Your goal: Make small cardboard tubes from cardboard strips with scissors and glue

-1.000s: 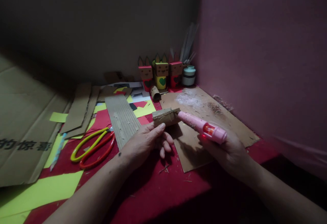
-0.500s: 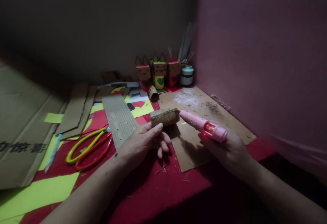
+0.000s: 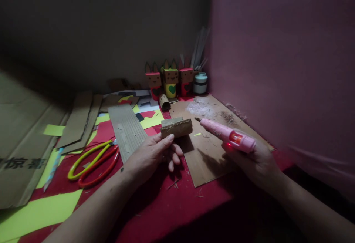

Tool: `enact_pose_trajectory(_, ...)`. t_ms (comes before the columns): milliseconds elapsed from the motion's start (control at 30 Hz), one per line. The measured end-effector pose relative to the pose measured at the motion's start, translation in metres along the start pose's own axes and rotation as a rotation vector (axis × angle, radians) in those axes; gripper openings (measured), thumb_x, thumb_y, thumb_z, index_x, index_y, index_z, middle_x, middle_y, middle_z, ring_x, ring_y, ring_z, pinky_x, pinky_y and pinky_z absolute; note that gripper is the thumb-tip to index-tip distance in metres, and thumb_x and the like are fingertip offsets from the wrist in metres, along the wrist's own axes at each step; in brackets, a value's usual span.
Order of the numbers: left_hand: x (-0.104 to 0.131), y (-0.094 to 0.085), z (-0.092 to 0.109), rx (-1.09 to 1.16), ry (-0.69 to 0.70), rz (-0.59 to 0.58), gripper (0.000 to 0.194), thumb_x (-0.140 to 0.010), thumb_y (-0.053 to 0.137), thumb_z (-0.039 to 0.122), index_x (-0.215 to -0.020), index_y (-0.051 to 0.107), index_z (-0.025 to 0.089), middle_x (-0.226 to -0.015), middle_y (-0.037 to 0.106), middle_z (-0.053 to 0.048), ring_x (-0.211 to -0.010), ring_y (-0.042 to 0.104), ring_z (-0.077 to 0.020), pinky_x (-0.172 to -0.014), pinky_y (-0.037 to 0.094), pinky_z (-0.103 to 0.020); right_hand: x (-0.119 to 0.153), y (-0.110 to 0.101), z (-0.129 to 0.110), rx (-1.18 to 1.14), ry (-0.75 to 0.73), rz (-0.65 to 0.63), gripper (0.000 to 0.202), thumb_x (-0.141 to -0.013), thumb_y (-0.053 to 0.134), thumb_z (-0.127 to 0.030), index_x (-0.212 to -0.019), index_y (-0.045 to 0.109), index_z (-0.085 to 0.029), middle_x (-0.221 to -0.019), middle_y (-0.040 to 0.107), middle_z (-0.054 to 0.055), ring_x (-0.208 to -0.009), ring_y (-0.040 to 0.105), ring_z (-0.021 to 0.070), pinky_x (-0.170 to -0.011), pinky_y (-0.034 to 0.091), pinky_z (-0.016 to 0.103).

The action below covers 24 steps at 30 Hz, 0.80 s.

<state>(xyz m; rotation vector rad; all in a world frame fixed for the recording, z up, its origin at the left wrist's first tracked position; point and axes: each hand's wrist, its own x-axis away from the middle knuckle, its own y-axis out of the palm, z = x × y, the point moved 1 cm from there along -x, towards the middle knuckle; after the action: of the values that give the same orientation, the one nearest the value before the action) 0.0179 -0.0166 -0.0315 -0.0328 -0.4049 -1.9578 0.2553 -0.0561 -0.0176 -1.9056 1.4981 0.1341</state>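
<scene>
A folded piece of brown cardboard [image 3: 177, 127] is held between the thumb and fingers of my left hand [image 3: 158, 152], with one long rough edge facing up. My right hand [image 3: 253, 165] is wrapped round a pink glue gun [image 3: 227, 135] whose red light glows. The gun's dark tip points left and stands a short way off the right end of the cardboard piece, not touching it. Beneath both lies a flat cardboard sheet [image 3: 203, 165] on the red table cover [image 3: 177, 209].
Scissors [image 3: 95, 163] with yellow and red handles lie left, beside a grey corrugated strip [image 3: 126, 128]. Behind stand box-headed figures [image 3: 171, 82], a cardboard tube [image 3: 164, 103] and a pale jar [image 3: 200, 84]. A large carton [image 3: 24, 139] fills the left side; a pink wall [image 3: 277, 69] rises right.
My right hand has drawn the glue gun rightward, away from the cardboard piece, opening a gap at the tip. The cardboard's upper edge is turned slightly. The whole view has shifted a little.
</scene>
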Motion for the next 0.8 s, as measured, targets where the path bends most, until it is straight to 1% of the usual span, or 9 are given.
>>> enact_pose_trajectory(167, -0.001, 0.0, 0.002, 0.009, -0.004, 0.012, 0.018, -0.093, 0.053, 0.029, -0.092, 0.06, 0.012, -0.06, 0.068, -0.007, -0.042, 0.058, -0.0129, -0.042, 0.045, -0.023, 0.005, -0.008, 0.004, 0.243, -0.049, 0.057, 0.044, -0.095, 0.045, -0.024, -0.139, 0.052, -0.028, -0.132, 0.06, 0.008, -0.122, 0.055, 0.0326, -0.097, 0.051, 0.051)
enact_pose_trajectory(267, 0.0, 0.0, 0.002, 0.018, 0.003, 0.02, 0.019, -0.092, 0.054, 0.03, -0.095, 0.06, 0.012, -0.062, 0.068, -0.006, -0.042, 0.058, -0.0127, -0.041, 0.044, -0.023, 0.001, -0.02, 0.024, 0.59, -0.101, 0.15, 0.044, -0.095, 0.044, -0.027, -0.137, 0.052, -0.022, -0.124, 0.063, 0.014, -0.113, 0.06, 0.035, -0.087, 0.055, 0.051)
enact_pose_trajectory(333, 0.0, 0.0, 0.002, 0.015, 0.023, 0.022, 0.019, -0.091, 0.056, 0.031, -0.095, 0.06, 0.013, -0.064, 0.068, -0.005, -0.044, 0.058, -0.0122, -0.042, 0.043, -0.022, -0.005, -0.029, 0.045, 0.848, -0.141, 0.16, 0.046, -0.094, 0.041, -0.03, -0.136, 0.051, -0.013, -0.118, 0.062, 0.02, -0.105, 0.062, 0.0373, -0.08, 0.055, 0.052)
enact_pose_trajectory(467, 0.002, -0.004, 0.002, -0.048, 0.117, 0.009, 0.021, -0.088, 0.062, 0.034, -0.089, 0.063, 0.014, -0.068, 0.067, -0.004, -0.048, 0.057, -0.0109, -0.045, 0.042, -0.022, -0.02, -0.051, 0.087, 1.156, 0.168, -0.031, 0.05, -0.091, 0.035, -0.022, -0.137, 0.046, -0.005, -0.111, 0.061, 0.025, -0.095, 0.062, 0.0385, -0.065, 0.055, 0.049)
enact_pose_trajectory(533, 0.003, -0.005, 0.003, -0.086, 0.161, -0.013, 0.022, -0.086, 0.064, 0.035, -0.086, 0.064, 0.013, -0.071, 0.066, -0.004, -0.051, 0.057, -0.0106, -0.048, 0.042, -0.022, -0.025, -0.059, 0.095, 1.128, 0.19, -0.097, 0.052, -0.089, 0.038, -0.022, -0.138, 0.044, -0.006, -0.115, 0.059, 0.024, -0.099, 0.06, 0.036, -0.073, 0.054, 0.047)
enact_pose_trajectory(633, 0.005, -0.004, 0.006, -0.106, 0.199, -0.044, 0.02, -0.085, 0.065, 0.033, -0.086, 0.065, 0.013, -0.072, 0.064, -0.003, -0.055, 0.057, -0.0108, -0.054, 0.043, -0.023, -0.029, -0.066, 0.085, 1.076, 0.175, -0.13, 0.056, -0.081, 0.048, -0.021, -0.135, 0.049, -0.01, -0.108, 0.062, 0.02, -0.097, 0.06, 0.0341, -0.076, 0.052, 0.045)
enact_pose_trajectory(700, 0.006, -0.001, 0.007, -0.115, 0.202, -0.053, 0.02, -0.086, 0.064, 0.034, -0.084, 0.064, 0.014, -0.07, 0.062, -0.001, -0.056, 0.055, -0.0109, -0.057, 0.043, -0.024, -0.035, -0.062, 0.066, 1.044, 0.159, -0.04, 0.05, -0.079, 0.05, -0.022, -0.127, 0.057, -0.012, -0.101, 0.062, 0.019, -0.092, 0.06, 0.0345, -0.075, 0.051, 0.048)
enact_pose_trajectory(733, 0.007, 0.0, 0.008, -0.121, 0.2, -0.06, 0.02, -0.086, 0.064, 0.034, -0.083, 0.063, 0.014, -0.069, 0.061, -0.001, -0.057, 0.055, -0.0114, -0.058, 0.043, -0.025, -0.039, -0.058, 0.055, 0.974, 0.128, 0.039, 0.046, -0.081, 0.05, -0.023, -0.124, 0.06, -0.013, -0.104, 0.062, 0.019, -0.097, 0.059, 0.035, -0.077, 0.05, 0.048)
enact_pose_trajectory(800, 0.009, 0.003, 0.008, -0.136, 0.196, -0.088, 0.022, -0.087, 0.063, 0.035, -0.08, 0.062, 0.015, -0.067, 0.06, -0.001, -0.059, 0.055, -0.0123, -0.058, 0.044, -0.026, -0.051, -0.043, 0.036, 0.64, 0.094, 0.138, 0.04, -0.084, 0.051, -0.028, -0.119, 0.062, -0.015, -0.1, 0.065, 0.015, -0.089, 0.061, 0.0281, -0.077, 0.051, 0.044)
